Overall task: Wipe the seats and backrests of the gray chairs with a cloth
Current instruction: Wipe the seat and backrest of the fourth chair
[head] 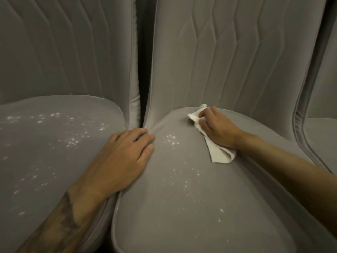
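Right-hand fingers (203,123): bent at the knuckles, curled over the upper end of the white cloth (219,155) and pressing it down. The right hand (220,129) covers the middle of the cloth. One folded end protrudes past the fingertips; the other trails out below the wrist.

Cloth position: on the rear part of the middle chair seat (182,207), close to the base of its backrest (218,61).

Left-hand fingers (144,132): straight, held together, gripping nothing. The left hand (124,156) lies palm down across the seam between the middle seat and the left chair seat (45,143), fingertips on the middle seat's left edge. A tattoo (67,214) marks the left forearm.

Seat condition: white specks (171,140) are scattered on the middle seat between the two hands and toward its front. Similar specks cover the left seat.

Surroundings: the left backrest (63,52) stands just beside the middle backrest, with a dark gap between them. Both show stitched vertical channels. A third gray chair (321,139) is partly visible at the right edge.
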### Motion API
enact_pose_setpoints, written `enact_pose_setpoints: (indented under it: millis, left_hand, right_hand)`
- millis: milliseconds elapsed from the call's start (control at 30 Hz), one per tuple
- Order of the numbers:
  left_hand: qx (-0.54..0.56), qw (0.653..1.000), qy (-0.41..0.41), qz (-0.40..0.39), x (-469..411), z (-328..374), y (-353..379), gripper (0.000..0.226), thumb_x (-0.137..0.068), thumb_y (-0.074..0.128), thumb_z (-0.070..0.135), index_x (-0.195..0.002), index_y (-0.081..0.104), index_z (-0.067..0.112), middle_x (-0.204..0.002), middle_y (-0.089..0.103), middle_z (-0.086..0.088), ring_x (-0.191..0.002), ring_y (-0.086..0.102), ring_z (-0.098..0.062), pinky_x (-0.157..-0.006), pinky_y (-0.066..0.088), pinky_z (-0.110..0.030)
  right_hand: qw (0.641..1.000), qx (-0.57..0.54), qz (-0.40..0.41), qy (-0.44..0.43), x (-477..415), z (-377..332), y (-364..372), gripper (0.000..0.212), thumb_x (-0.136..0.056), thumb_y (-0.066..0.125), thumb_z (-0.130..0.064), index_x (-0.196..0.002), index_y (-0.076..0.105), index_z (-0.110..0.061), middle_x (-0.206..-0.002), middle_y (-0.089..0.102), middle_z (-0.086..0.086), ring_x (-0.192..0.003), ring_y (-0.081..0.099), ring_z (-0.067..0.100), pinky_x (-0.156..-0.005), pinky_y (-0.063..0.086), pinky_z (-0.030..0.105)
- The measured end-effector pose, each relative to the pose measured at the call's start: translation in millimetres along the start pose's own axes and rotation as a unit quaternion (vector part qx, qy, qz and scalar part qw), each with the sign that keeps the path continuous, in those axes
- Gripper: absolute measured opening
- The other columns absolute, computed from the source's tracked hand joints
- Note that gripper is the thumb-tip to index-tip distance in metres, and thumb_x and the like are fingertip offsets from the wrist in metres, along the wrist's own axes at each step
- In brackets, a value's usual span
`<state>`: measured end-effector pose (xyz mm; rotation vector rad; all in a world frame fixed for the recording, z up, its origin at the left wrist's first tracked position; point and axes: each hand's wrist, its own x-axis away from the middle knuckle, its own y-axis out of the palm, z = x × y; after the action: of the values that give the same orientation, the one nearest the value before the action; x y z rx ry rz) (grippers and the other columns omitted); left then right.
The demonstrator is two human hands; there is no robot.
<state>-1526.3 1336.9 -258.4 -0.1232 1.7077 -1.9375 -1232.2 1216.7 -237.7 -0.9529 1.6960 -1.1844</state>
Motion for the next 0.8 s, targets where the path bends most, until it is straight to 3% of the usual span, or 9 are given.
enact_pose_setpoints:
  millis: [100, 200, 267, 333, 467, 533, 667, 733, 800]
  left_hand:
    - [0.011, 1.000, -0.001, 0.002, 0, -2, 2, 0.052, -0.104, 0.025, 0.050, -0.142, 0.056, 0.033, -0.148, 0.051, 0.011, -0.137, 0.046, -0.010, -0.115, 0.032, -0.036]
    - [0.007, 1.000, -0.001, 0.006, 0, -3, 3, 0.051, -0.105, 0.026, 0.049, -0.143, 0.055, 0.033, -0.148, 0.051, 0.011, -0.137, 0.046, -0.010, -0.114, 0.031, -0.034]
    - [0.004, 1.000, 0.002, 0.008, -1, -3, 3, 0.051, -0.105, 0.026, 0.048, -0.143, 0.056, 0.032, -0.148, 0.052, 0.009, -0.136, 0.048, -0.011, -0.114, 0.033, -0.035]
    - [0.007, 1.000, 0.005, 0.007, 0, -3, 3, 0.050, -0.105, 0.028, 0.047, -0.142, 0.057, 0.031, -0.147, 0.052, 0.008, -0.136, 0.049, -0.012, -0.114, 0.035, -0.037]
    - [0.011, 1.000, 0.003, 0.012, 1, -2, 2, 0.048, -0.106, 0.029, 0.046, -0.141, 0.058, 0.031, -0.146, 0.053, 0.009, -0.135, 0.050, -0.012, -0.114, 0.036, -0.038]
    - [0.012, 1.000, 0.001, 0.013, 0, -1, 2, 0.048, -0.106, 0.030, 0.046, -0.141, 0.058, 0.031, -0.146, 0.053, 0.009, -0.134, 0.050, -0.012, -0.114, 0.035, -0.036]
    - [0.000, 1.000, 0.006, 0.010, 1, 1, 0, 0.049, -0.105, 0.027, 0.045, -0.139, 0.059, 0.028, -0.147, 0.053, 0.007, -0.133, 0.052, -0.015, -0.113, 0.036, -0.037]
    - [0.011, 1.000, 0.005, 0.009, 2, 0, 0, 0.048, -0.106, 0.029, 0.044, -0.142, 0.057, 0.029, -0.149, 0.051, 0.007, -0.135, 0.050, -0.013, -0.115, 0.035, -0.036]
    - [0.013, 1.000, 0.004, 0.013, 2, 1, 0, 0.046, -0.106, 0.031, 0.043, -0.143, 0.057, 0.030, -0.150, 0.051, 0.008, -0.136, 0.048, -0.012, -0.116, 0.034, -0.035]
  right_hand:
    - [1.000, -0.009, 0.019, -0.010, -8, -24, 13, 0.026, -0.105, 0.042, -0.024, -0.123, 0.050, -0.007, -0.121, 0.049, 0.016, -0.111, 0.049, 0.035, -0.098, 0.038, 0.044]
    - [0.988, -0.073, 0.013, -0.134, 17, -47, 19, 0.020, -0.104, 0.043, -0.031, -0.119, 0.049, -0.019, -0.114, 0.049, 0.003, -0.099, 0.048, 0.019, -0.090, 0.037, 0.037]
    - [0.982, -0.077, -0.015, -0.173, 27, -45, 12, 0.016, -0.105, 0.039, -0.038, -0.116, 0.044, -0.028, -0.111, 0.045, -0.007, -0.093, 0.044, 0.009, -0.087, 0.036, 0.033]
    - [0.988, -0.048, -0.025, -0.146, 16, -30, 6, 0.017, -0.106, 0.038, -0.037, -0.117, 0.044, -0.025, -0.115, 0.047, -0.005, -0.099, 0.047, 0.013, -0.092, 0.038, 0.038]
    - [0.999, -0.033, -0.002, -0.022, -21, -25, 5, 0.023, -0.105, 0.042, -0.022, -0.117, 0.047, -0.004, -0.118, 0.050, 0.015, -0.110, 0.050, 0.033, -0.099, 0.037, 0.047]
    - [0.997, -0.050, 0.015, -0.059, -20, -45, 16, 0.021, -0.104, 0.043, -0.021, -0.115, 0.048, -0.004, -0.116, 0.051, 0.016, -0.108, 0.050, 0.033, -0.097, 0.038, 0.045]
    - [0.976, -0.095, -0.007, -0.195, 8, -64, 23, 0.011, -0.104, 0.039, -0.038, -0.108, 0.043, -0.029, -0.105, 0.048, -0.009, -0.091, 0.045, 0.011, -0.083, 0.032, 0.031]
    - [0.981, -0.068, -0.026, -0.180, -3, -50, 17, 0.012, -0.104, 0.038, -0.039, -0.109, 0.042, -0.029, -0.108, 0.047, -0.010, -0.094, 0.045, 0.010, -0.087, 0.033, 0.034]
    - [0.994, -0.043, -0.026, -0.096, -22, -35, 11, 0.016, -0.105, 0.041, -0.033, -0.114, 0.045, -0.020, -0.116, 0.050, 0.000, -0.105, 0.049, 0.020, -0.094, 0.036, 0.042]
